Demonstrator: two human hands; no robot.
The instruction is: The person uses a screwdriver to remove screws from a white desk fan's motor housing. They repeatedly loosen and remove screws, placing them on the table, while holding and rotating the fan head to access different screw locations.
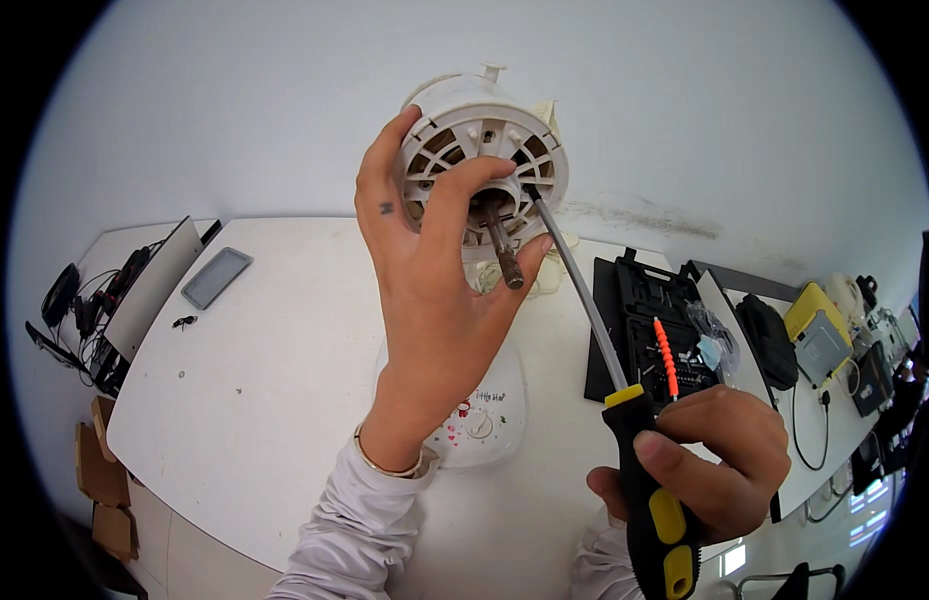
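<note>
Left hand (435, 270): I'm watching it gripping a white motor housing (490, 125) above the table (235, 420).
Right hand (725, 455): grasping a black-and-yellow screwdriver (625, 399), tip reaching the slotted face beside the shaft (504, 250).
Table: a white base (500, 440) is lying below, an open tool case (637, 345) sitting right.

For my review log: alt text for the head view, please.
The left hand grips a round, slotted white housing; the right hand holds a black-and-yellow screwdriver, its tip at the housing's face. Below are a white table and an open tool case.
</note>
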